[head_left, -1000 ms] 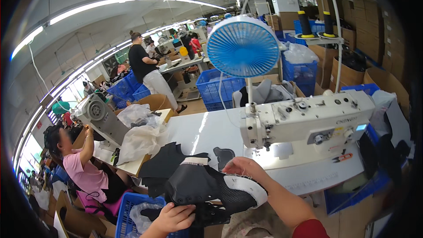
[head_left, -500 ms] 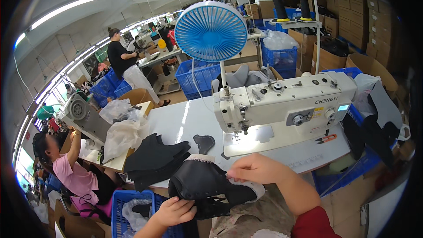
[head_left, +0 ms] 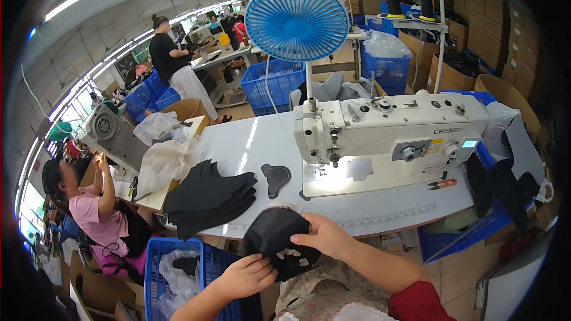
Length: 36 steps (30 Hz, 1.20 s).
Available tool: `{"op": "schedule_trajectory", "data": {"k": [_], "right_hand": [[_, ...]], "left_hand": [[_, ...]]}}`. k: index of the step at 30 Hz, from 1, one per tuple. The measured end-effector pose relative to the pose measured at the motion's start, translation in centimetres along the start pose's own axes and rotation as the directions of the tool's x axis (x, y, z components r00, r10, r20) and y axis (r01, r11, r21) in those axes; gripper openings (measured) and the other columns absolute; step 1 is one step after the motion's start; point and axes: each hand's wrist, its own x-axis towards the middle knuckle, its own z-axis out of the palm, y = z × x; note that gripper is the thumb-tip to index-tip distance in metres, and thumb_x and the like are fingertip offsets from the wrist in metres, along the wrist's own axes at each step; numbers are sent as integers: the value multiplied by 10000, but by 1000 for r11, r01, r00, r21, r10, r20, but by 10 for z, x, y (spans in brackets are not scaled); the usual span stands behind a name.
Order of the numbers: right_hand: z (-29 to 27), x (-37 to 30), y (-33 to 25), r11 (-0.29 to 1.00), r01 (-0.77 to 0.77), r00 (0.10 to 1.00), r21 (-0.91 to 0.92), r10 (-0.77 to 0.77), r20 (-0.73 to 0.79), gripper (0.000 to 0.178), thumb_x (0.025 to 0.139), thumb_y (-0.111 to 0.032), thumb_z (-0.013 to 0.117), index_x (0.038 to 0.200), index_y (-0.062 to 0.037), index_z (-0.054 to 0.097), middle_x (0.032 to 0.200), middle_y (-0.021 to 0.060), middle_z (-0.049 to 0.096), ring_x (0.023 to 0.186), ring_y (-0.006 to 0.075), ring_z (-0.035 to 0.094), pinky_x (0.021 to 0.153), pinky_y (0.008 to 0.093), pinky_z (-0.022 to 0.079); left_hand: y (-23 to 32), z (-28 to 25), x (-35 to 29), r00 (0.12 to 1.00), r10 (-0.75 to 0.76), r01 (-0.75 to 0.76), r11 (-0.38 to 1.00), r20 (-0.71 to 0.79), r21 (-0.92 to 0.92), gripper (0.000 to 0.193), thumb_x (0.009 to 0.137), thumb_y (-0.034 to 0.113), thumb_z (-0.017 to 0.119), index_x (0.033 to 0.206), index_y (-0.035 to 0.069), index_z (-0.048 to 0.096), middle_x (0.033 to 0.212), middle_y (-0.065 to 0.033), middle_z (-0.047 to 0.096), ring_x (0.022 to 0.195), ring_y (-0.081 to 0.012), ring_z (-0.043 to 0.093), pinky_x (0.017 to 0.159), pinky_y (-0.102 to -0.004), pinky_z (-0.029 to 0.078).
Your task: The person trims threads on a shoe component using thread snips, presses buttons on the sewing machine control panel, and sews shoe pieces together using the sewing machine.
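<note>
Black shoe upper within left grip and right grip, dark lettering on sewing machine

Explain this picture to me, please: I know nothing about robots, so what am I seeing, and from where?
There is no robot here, just a person working with two bare hands. A wide fisheye camera on the person's head looks down, so straight edges bend near the rim. The left hand and right hand hold what looks like a black shoe upper, with fingers at either side of it. Beyond it, a white sewing machine stands on a pale worktable. Also on the table are a pile of black cut pieces, a small dark curved piece and orange-handled thread snips.
</note>
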Motion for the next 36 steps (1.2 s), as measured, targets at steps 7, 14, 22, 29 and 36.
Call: {"op": "schedule_trajectory", "data": {"k": [7,14,22,29,36], "right_hand": [[5,-9,12,978,-111,964,-177,150,219,325,886,-98,650,1174,9,543,1028,73,629,858,108,596,775,249,493],[31,-11,29,984,-161,939,-81,178,293,317,899,-96,644,1183,21,566,1048,48,627,876,78,558,781,261,480],[27,27,26,944,35,978,-327,36,207,249,851,-149,688,1063,-20,659,899,77,616,871,157,590,726,278,483],[-51,167,57,469,124,897,-875,-429,-103,160,824,-162,632,907,-31,670,984,112,635,962,292,582,801,394,477],[-35,223,97,170,-121,890,-978,-418,-182,386,782,-144,670,1116,-6,534,1080,175,571,1076,367,524,911,479,419]], "left_hand": [[-14,-18,-17,688,-689,418,633,-228,-652,713,696,539,740,1128,-12,602,1152,-187,569,1122,-306,529,972,-406,387],[-23,10,-7,798,-318,504,-115,513,-856,947,653,294,866,1396,-3,359,1302,-145,505,1223,-231,463,1045,-340,345],[-30,43,-30,691,-453,332,-493,563,-804,783,654,120,861,1313,14,451,1236,-78,543,1161,-170,492,1008,-321,371],[-25,51,-53,637,-441,397,-515,632,-759,691,629,153,879,1208,2,534,1085,-32,589,1009,-125,529,914,-282,415],[-20,86,-63,610,-451,298,-632,652,-716,639,640,214,880,1151,26,545,1036,-22,590,998,-127,534,895,-292,424]]}}
